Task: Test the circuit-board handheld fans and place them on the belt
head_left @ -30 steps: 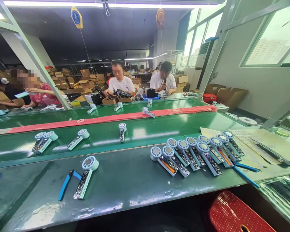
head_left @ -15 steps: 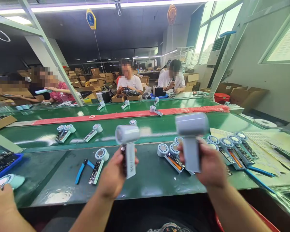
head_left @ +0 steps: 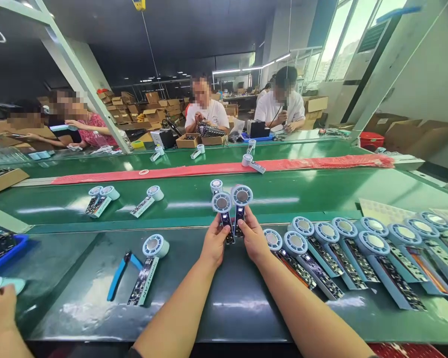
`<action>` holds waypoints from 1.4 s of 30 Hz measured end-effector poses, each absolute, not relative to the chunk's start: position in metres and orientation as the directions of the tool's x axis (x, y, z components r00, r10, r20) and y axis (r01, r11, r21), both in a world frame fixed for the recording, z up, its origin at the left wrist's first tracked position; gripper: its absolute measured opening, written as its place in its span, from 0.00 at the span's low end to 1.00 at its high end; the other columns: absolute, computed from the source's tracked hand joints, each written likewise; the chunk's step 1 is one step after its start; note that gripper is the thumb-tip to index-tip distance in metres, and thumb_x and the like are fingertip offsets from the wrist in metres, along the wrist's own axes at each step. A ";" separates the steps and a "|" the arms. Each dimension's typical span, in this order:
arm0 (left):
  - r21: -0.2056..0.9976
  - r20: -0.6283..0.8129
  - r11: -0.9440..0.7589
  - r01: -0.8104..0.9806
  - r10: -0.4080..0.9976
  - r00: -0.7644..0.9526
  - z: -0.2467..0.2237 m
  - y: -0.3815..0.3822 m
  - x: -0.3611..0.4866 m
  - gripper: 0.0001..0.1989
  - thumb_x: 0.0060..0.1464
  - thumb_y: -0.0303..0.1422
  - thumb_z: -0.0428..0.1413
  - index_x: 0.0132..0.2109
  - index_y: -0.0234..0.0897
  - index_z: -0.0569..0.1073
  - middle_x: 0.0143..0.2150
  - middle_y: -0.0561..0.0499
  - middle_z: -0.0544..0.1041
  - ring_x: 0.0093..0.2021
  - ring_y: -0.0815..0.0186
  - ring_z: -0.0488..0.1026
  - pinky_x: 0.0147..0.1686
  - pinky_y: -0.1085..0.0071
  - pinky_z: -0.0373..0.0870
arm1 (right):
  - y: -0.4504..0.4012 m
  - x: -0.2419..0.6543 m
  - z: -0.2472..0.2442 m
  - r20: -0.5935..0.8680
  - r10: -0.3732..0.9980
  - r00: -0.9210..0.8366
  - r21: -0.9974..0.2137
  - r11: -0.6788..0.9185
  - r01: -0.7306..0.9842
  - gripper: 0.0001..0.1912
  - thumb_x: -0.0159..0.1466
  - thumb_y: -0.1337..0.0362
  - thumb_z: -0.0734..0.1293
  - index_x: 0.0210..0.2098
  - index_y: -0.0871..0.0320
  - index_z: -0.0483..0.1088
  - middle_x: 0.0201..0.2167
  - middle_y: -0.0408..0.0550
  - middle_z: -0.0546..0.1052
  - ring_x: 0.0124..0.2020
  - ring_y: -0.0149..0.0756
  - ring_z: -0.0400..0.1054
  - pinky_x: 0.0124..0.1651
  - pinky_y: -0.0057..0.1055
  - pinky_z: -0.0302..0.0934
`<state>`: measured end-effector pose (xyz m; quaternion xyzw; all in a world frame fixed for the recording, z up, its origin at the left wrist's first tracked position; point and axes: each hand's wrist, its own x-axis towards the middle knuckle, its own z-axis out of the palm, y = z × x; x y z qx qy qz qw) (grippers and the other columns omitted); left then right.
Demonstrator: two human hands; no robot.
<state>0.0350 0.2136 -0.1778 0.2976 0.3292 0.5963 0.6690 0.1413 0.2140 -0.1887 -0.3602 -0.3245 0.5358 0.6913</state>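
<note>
My left hand (head_left: 214, 244) is closed around the handle of a light-blue handheld fan (head_left: 222, 203), its round head up and the dark circuit board in its handle facing me. My right hand (head_left: 254, 240) grips a second handheld fan (head_left: 242, 195) the same way. Both fans are held upright, side by side, over the far edge of the green workbench (head_left: 194, 278). Beyond them another fan (head_left: 216, 185) lies on the conveyor, partly hidden. To my left lie a single open-handled fan (head_left: 149, 268) and blue-handled cutters (head_left: 121, 276).
Several open-handled fans (head_left: 343, 243) stand in rows at right, close to my right forearm. More fans (head_left: 147, 201) lie on the green conveyor (head_left: 179, 199). A co-worker's hand (head_left: 0, 308) touches a fan at far left, near a blue tray (head_left: 7, 253). People sit across the line.
Both hands have come together at the centre and moved away from me. The fans have turned from back and side views to show their round fronts and circuit boards.
</note>
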 end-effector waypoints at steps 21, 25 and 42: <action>0.866 -0.068 0.102 -0.489 0.994 0.086 -0.193 0.214 0.035 0.31 0.40 0.39 0.71 0.54 0.42 0.77 0.49 0.47 0.80 0.49 0.59 0.76 0.56 0.62 0.68 | 0.208 0.151 -0.206 0.074 0.964 0.254 -0.881 0.183 -0.437 0.32 0.56 0.55 0.74 0.59 0.50 0.68 0.52 0.48 0.75 0.57 0.43 0.67 0.54 0.37 0.67; 0.849 -0.099 0.118 -0.515 0.993 0.063 -0.190 0.213 0.034 0.32 0.37 0.40 0.72 0.53 0.43 0.78 0.48 0.47 0.80 0.47 0.61 0.77 0.53 0.64 0.71 | 0.208 0.153 -0.201 0.074 0.969 0.236 -0.883 0.174 -0.436 0.33 0.56 0.52 0.74 0.60 0.51 0.68 0.54 0.48 0.75 0.51 0.44 0.71 0.54 0.40 0.67; 0.832 -0.077 0.120 -0.542 0.992 0.100 -0.190 0.215 0.035 0.35 0.38 0.38 0.72 0.56 0.43 0.74 0.48 0.48 0.80 0.44 0.60 0.77 0.49 0.62 0.72 | 0.203 0.152 -0.195 0.098 0.980 0.175 -0.926 0.154 -0.344 0.40 0.58 0.51 0.69 0.66 0.56 0.56 0.59 0.53 0.70 0.50 0.46 0.71 0.58 0.47 0.64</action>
